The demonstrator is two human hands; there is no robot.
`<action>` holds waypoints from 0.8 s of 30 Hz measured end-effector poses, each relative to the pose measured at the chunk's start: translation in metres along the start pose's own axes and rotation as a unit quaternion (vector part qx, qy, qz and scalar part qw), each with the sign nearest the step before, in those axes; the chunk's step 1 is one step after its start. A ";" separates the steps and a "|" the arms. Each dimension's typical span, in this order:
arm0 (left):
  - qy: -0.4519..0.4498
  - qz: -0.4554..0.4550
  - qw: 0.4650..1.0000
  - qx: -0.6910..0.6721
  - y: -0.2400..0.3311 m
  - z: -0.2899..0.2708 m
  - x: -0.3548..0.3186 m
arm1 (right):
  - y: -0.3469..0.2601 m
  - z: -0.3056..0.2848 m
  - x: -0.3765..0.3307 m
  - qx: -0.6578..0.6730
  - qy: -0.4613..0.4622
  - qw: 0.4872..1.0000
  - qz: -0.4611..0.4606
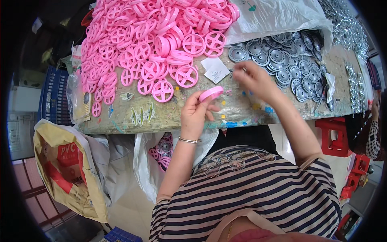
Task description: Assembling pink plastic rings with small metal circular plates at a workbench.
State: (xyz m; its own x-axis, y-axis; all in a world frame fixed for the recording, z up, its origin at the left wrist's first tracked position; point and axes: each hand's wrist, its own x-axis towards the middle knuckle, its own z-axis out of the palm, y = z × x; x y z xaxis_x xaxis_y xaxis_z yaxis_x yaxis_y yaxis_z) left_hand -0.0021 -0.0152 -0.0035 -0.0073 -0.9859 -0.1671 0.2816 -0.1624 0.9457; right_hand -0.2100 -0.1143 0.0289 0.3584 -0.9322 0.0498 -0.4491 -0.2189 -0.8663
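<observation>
My left hand (194,111) grips a pink plastic wheel ring (211,93) by its edge, tilted above the table's near side. To its right, my right hand (254,80) reaches over the table beside a pile of silver-grey wheel discs (306,83). Motion smears its fingertips, so whether they hold anything is not visible. Left of the discs lies a big heap of pink four-spoked wheel rings (163,91), spread toward the back. A white paper slip (217,71) rests between the two piles.
A white plastic sack (278,18) lies behind the discs, with silver tinsel (354,86) at the right. Below the table edge, an open bag (141,157) contains pink rings with silver discs. A larger yellow-lined sack (100,161) stands left; a red stool (334,139) is at right.
</observation>
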 end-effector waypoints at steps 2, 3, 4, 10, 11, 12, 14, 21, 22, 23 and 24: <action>-0.004 0.069 0.997 -0.014 0.000 0.002 0.005 | 0.027 -0.013 0.029 -0.099 0.073 0.991 -0.050; -0.005 0.070 0.997 -0.014 -0.001 0.002 0.006 | 0.036 -0.017 0.039 -0.197 0.140 0.965 -0.100; -0.027 0.125 0.992 0.020 -0.004 0.001 0.005 | 0.041 -0.018 0.045 -0.195 0.138 0.966 -0.103; -0.029 0.145 0.980 0.135 -0.019 -0.018 0.008 | 0.039 -0.010 0.059 -0.281 0.093 0.951 -0.094; -0.031 0.140 0.982 0.121 -0.017 -0.015 0.008 | 0.038 -0.010 0.063 -0.260 0.090 0.959 -0.070; -0.033 0.136 0.984 0.107 -0.016 -0.013 0.008 | 0.037 -0.010 0.065 -0.240 0.087 0.966 -0.047; -0.030 0.146 0.985 0.083 -0.017 -0.010 0.008 | 0.029 -0.013 0.069 -0.242 0.060 0.968 -0.030; 0.005 0.119 0.993 -0.018 -0.014 0.001 0.007 | 0.029 -0.015 0.064 -0.199 0.057 0.976 -0.066; 0.006 0.119 0.993 -0.019 -0.014 -0.001 0.007 | 0.030 -0.015 0.063 -0.185 0.070 0.976 -0.092; 0.002 0.099 0.995 -0.023 -0.014 -0.001 0.007 | 0.030 -0.016 0.061 -0.185 0.069 0.976 -0.092; -0.003 0.080 0.996 -0.027 -0.014 -0.002 0.007 | 0.031 -0.017 0.058 -0.160 0.073 0.981 -0.081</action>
State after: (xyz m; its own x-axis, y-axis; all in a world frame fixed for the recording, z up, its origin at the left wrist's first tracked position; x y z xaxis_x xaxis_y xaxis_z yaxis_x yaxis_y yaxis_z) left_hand -0.0048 -0.0193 -0.0186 0.0366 -0.9992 -0.0139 0.3303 -0.0010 0.9439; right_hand -0.2166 -0.1798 0.0134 0.3362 -0.9039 0.2643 -0.6381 -0.4251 -0.6420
